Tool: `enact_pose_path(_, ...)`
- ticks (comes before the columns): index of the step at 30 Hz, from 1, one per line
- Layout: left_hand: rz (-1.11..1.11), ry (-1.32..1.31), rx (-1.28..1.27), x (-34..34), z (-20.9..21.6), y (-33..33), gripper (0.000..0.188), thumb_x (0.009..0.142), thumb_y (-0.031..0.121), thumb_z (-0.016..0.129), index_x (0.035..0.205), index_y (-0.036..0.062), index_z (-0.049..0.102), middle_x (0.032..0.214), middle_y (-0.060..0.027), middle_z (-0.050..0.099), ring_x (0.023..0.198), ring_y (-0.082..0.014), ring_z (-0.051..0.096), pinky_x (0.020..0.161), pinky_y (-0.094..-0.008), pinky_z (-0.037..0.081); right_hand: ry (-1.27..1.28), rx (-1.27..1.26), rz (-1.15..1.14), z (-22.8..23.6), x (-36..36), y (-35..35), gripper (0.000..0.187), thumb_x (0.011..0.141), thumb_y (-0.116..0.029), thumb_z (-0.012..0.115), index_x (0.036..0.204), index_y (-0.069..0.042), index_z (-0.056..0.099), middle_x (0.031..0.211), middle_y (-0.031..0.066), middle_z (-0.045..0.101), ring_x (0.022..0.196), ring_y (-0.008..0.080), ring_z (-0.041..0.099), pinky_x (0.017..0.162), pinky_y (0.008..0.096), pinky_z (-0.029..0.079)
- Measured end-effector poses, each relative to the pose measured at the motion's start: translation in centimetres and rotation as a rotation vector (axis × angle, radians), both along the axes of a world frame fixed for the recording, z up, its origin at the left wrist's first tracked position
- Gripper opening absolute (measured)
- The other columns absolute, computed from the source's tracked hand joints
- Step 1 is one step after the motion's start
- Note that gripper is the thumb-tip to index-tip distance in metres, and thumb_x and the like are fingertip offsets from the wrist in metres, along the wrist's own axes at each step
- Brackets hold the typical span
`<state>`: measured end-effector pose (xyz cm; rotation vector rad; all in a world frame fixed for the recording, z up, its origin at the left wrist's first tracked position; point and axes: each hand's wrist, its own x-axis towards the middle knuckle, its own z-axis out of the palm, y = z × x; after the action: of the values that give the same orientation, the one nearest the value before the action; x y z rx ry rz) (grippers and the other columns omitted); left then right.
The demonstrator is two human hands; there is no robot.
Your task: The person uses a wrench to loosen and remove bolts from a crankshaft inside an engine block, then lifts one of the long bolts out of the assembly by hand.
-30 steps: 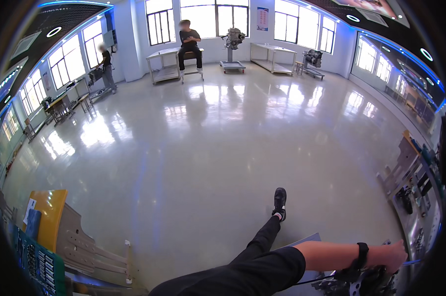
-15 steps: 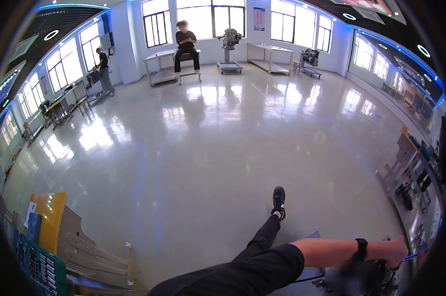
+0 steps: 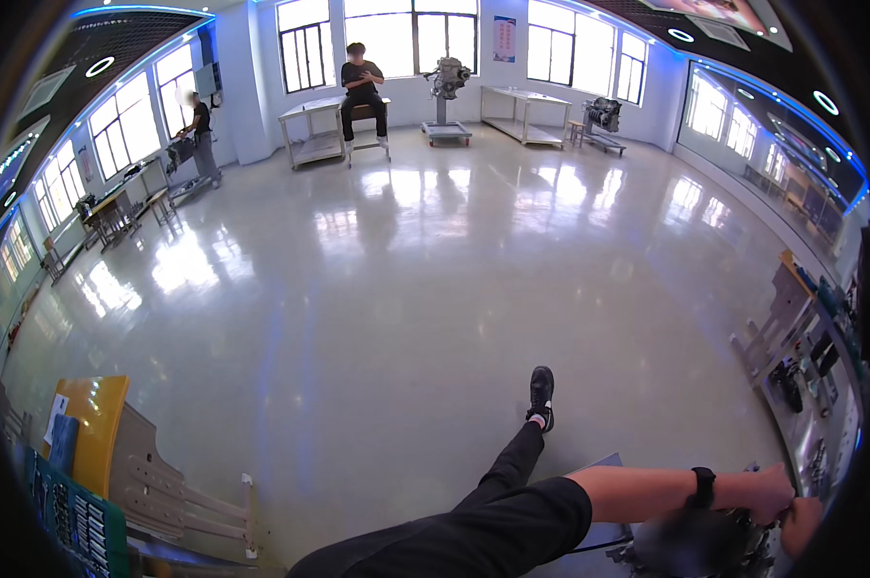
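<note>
My left arm, in a black sleeve with a black band at the wrist, reaches across to the lower right. My left hand (image 3: 770,492) is closed there; what its fingers hold is hidden. Right beside it, my right hand (image 3: 801,526) is closed too, its fingers curled close to the left hand, and I cannot make out what is in them. Below both hands sits a metal machine assembly (image 3: 760,551), partly covered by a dark blurred round shape (image 3: 690,545).
A tool cart (image 3: 808,385) stands at the right. At lower left are a yellow-topped table (image 3: 98,424) and a green socket set (image 3: 78,520). Far back, a seated person (image 3: 363,82) is near a white workbench (image 3: 314,125) and an engine on a stand (image 3: 447,82); another person (image 3: 202,130) stands left.
My right hand has come into view beside the left one. The thin blue rod seen by the left hand earlier no longer shows. The left arm has barely moved.
</note>
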<state>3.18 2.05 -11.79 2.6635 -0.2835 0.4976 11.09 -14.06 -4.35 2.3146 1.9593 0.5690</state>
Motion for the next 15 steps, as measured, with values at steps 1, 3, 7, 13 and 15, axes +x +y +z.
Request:
enact_pose_path(1, 0.002, -0.028, -0.003, 0.0, 0.0, 0.0, 0.02, 0.055, 0.019, 0.069, 0.073, 0.0081, 0.07, 0.079, -0.0097, 0.068, 0.084, -0.0274, 0.065, 0.097, -0.0457, 0.036, 0.02, -0.039, 0.021, 0.1, -0.4, 0.5, 0.01, 0.076, 0.006, 0.052, 0.072, 0.0, 0.06, 0.069, 0.0179, 0.056, 0.068, 0.0369, 0.058, 0.062, 0.0452, 0.043)
enact_pose_path(3, -0.006, -0.027, -0.024, -0.2, 0.2, 0.0, 0.022, 0.054, 0.018, 0.069, 0.074, 0.0072, 0.069, 0.079, -0.0103, 0.068, 0.084, -0.028, 0.066, 0.098, -0.0451, 0.036, 0.165, 0.136, 0.008, -1.4, 0.2, 0.0, 0.009, 0.076, 0.003, 0.053, 0.07, -0.001, 0.059, 0.072, 0.0205, 0.057, 0.071, 0.0409, 0.054, 0.063, 0.0475, 0.039)
enact_pose_path(7, -0.013, -0.001, -0.063, -1.0, 0.7, 0.2, 0.027, 0.053, 0.017, 0.07, 0.077, 0.0058, 0.068, 0.079, -0.0113, 0.068, 0.084, -0.0287, 0.066, 0.099, -0.0436, 0.036, 0.186, 0.115, -0.021, -1.7, 0.2, -0.2, 0.008, 0.075, 0.001, 0.053, 0.07, -0.002, 0.058, 0.072, 0.022, 0.058, 0.072, 0.0428, 0.052, 0.064, 0.0483, 0.037)
enact_pose_path(13, 0.03, 0.012, -0.056, -0.9, 0.7, 0.1, 0.028, 0.055, 0.017, 0.069, 0.081, 0.0063, 0.069, 0.079, -0.011, 0.068, 0.084, -0.0287, 0.066, 0.1, -0.045, 0.035, 0.18, 0.039, -0.07, -0.5, -1.5, -0.1, 0.008, 0.074, 0.0, 0.051, 0.07, -0.001, 0.059, 0.07, 0.0224, 0.057, 0.072, 0.0426, 0.053, 0.063, 0.0474, 0.038)
enact_pose_path(15, 0.021, 0.01, -0.04, -0.8, 0.6, 0.0, 0.028, 0.056, 0.017, 0.069, 0.081, 0.0067, 0.07, 0.079, -0.0108, 0.068, 0.084, -0.0287, 0.066, 0.1, -0.0455, 0.035, 0.168, 0.016, -0.095, -0.3, -2.1, -0.1, 0.008, 0.074, -0.001, 0.051, 0.071, -0.001, 0.058, 0.068, 0.0218, 0.057, 0.071, 0.0424, 0.053, 0.063, 0.0472, 0.038)
